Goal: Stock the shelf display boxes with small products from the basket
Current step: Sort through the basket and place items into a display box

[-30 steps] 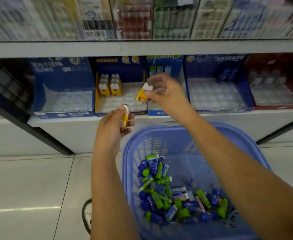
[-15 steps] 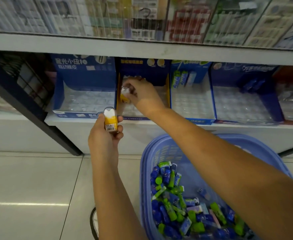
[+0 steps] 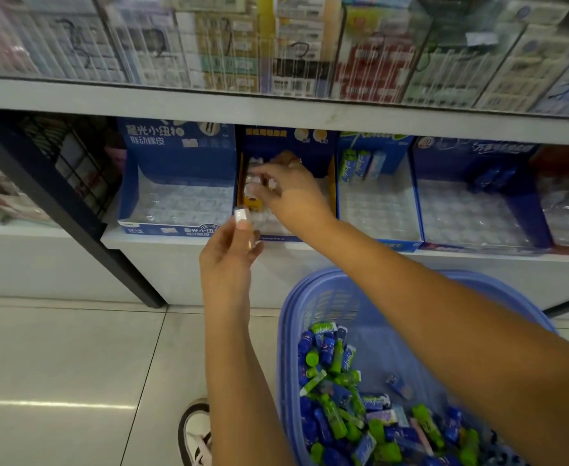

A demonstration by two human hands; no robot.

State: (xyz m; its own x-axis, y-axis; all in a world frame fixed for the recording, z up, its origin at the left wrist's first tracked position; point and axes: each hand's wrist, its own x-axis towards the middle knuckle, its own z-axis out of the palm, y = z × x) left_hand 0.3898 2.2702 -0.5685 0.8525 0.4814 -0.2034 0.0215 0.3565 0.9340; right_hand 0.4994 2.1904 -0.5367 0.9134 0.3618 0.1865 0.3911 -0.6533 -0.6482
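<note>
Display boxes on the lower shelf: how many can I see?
5, in a row. From left: blue box, yellow-edged box behind the right hand, green-topped box, dark blue box, red box cut by the right edge; others may lie beyond it.

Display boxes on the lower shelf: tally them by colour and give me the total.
Blue boxes: 3
Blue box with yellow sides: 1
Red box: 1
Total: 5
</note>
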